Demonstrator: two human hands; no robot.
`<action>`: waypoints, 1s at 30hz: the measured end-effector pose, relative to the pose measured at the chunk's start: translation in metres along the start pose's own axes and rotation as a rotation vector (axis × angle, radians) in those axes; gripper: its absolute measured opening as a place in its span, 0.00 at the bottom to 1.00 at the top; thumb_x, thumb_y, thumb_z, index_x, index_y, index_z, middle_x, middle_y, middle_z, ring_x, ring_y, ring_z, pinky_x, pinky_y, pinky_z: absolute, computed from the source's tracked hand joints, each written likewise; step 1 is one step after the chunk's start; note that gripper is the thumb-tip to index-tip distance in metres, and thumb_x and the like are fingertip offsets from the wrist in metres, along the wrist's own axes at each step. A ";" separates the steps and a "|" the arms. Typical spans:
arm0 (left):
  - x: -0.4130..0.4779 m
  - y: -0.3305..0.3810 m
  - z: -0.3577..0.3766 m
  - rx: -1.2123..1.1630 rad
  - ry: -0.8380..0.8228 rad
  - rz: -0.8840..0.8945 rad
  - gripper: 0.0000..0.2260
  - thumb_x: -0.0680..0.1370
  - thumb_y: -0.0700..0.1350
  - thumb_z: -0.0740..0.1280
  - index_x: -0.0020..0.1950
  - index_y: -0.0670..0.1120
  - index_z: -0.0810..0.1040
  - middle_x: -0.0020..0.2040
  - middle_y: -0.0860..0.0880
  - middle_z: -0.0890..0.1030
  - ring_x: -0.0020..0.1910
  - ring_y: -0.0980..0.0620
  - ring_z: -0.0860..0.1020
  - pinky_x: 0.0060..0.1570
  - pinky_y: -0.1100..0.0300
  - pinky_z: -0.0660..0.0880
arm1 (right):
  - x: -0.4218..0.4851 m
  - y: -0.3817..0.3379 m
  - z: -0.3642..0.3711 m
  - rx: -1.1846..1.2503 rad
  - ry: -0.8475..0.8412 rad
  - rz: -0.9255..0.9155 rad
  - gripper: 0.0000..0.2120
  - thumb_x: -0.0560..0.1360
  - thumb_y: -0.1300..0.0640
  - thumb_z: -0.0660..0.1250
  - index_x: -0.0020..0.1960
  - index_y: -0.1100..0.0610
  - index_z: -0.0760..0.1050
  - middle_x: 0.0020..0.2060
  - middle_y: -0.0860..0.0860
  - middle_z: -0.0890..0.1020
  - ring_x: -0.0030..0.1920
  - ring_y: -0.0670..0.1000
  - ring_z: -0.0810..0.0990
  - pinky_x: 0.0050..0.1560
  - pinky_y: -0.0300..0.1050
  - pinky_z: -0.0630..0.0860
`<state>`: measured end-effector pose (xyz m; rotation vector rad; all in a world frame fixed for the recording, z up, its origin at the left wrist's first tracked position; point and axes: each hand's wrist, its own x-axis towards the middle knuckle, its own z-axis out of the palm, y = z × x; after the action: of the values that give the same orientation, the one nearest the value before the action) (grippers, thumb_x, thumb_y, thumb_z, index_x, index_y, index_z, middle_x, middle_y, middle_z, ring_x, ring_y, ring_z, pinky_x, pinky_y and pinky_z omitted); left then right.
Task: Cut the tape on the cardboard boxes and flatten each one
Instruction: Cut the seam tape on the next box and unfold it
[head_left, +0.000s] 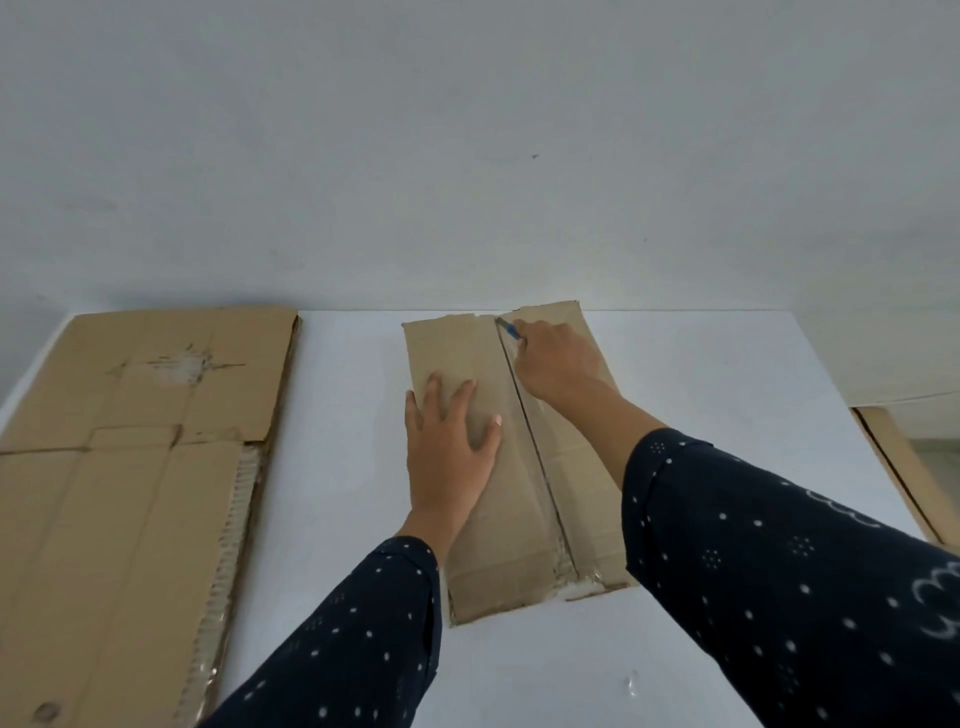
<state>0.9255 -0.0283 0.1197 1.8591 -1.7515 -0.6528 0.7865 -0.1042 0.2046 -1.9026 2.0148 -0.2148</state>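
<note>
A long brown cardboard box lies lengthwise on the white table, its top seam running from near to far. My left hand presses flat on the left flap with fingers spread. My right hand grips a blue-handled cutter whose blade sits at the far end of the seam, close to the box's far edge. Clear tape shows along the near stretch of the seam and at the near end.
Flattened cardboard covers the left part of the table, stacked in layers. Another cardboard piece leans beyond the table's right edge. A pale wall rises directly behind the table's far edge.
</note>
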 end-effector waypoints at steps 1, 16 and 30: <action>0.000 0.001 -0.001 -0.005 -0.007 -0.010 0.25 0.81 0.60 0.62 0.77 0.58 0.65 0.82 0.54 0.51 0.81 0.45 0.45 0.71 0.44 0.65 | 0.001 -0.002 -0.001 0.004 -0.005 0.011 0.18 0.79 0.62 0.55 0.67 0.53 0.73 0.47 0.54 0.78 0.42 0.55 0.76 0.35 0.43 0.67; 0.000 0.005 0.000 0.074 -0.045 0.016 0.24 0.81 0.59 0.62 0.76 0.56 0.66 0.82 0.51 0.51 0.80 0.42 0.45 0.66 0.42 0.70 | -0.051 0.000 -0.003 -0.199 -0.222 0.050 0.12 0.78 0.60 0.59 0.59 0.58 0.75 0.48 0.54 0.77 0.42 0.54 0.73 0.39 0.44 0.70; -0.058 -0.006 -0.007 -0.390 -0.071 -0.384 0.40 0.71 0.67 0.71 0.76 0.53 0.59 0.68 0.51 0.75 0.65 0.45 0.75 0.63 0.46 0.73 | -0.093 0.014 0.006 -0.111 -0.211 0.056 0.20 0.79 0.60 0.54 0.68 0.54 0.73 0.55 0.54 0.78 0.44 0.54 0.75 0.37 0.43 0.70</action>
<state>0.9312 0.0304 0.1209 1.9134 -1.1979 -1.1288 0.7781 -0.0103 0.2086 -1.8445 1.9697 0.1100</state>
